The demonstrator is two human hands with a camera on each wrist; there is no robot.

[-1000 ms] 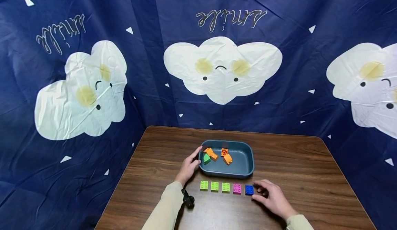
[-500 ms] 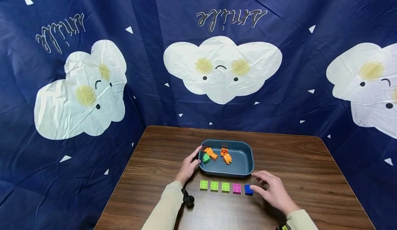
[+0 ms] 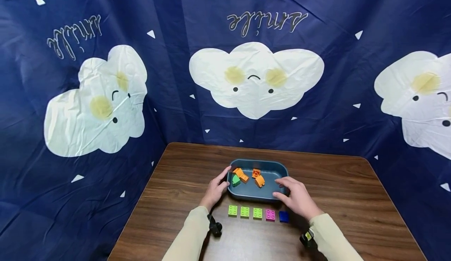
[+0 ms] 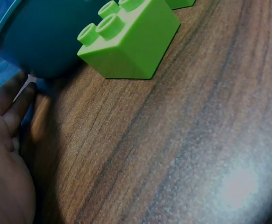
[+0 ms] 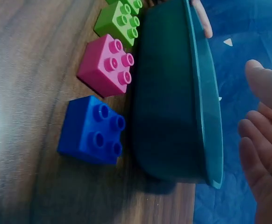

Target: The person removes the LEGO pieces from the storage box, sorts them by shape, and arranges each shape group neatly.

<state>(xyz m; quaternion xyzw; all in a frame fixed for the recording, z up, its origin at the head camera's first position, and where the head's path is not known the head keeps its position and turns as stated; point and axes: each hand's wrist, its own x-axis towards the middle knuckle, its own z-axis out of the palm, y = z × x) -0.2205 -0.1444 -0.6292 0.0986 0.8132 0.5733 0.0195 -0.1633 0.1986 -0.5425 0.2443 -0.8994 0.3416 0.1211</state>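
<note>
A dark teal basin (image 3: pixel 271 192) stands on the table, with several orange bricks (image 3: pixel 260 181) and a green brick (image 3: pixel 235 180) inside. My left hand (image 3: pixel 213 190) touches its left rim with nearly straight fingers; some fingertips lie beside the outer wall in the left wrist view. Over the basin's right end hovers my right hand (image 3: pixel 296 197), fingers loosely bent and thumb apart, holding nothing. In front of the basin runs a row of studded bricks: three lime-green bricks (image 3: pixel 244 212), a pink brick (image 5: pixel 106 65) and a blue brick (image 5: pixel 90 131) at the right end.
The brown wood-grain table (image 3: pixel 183 165) carries everything. Dark blue fabric (image 3: pixel 169 96) with white clouds hangs behind it and at both sides. A black device (image 3: pixel 215 227) is strapped to the left wrist, another device (image 3: pixel 308 238) to the right.
My right hand has moved away from beside the blue brick, forward and left, to over the basin's right end. My left hand stays at the basin's left rim. The brick row keeps its order.
</note>
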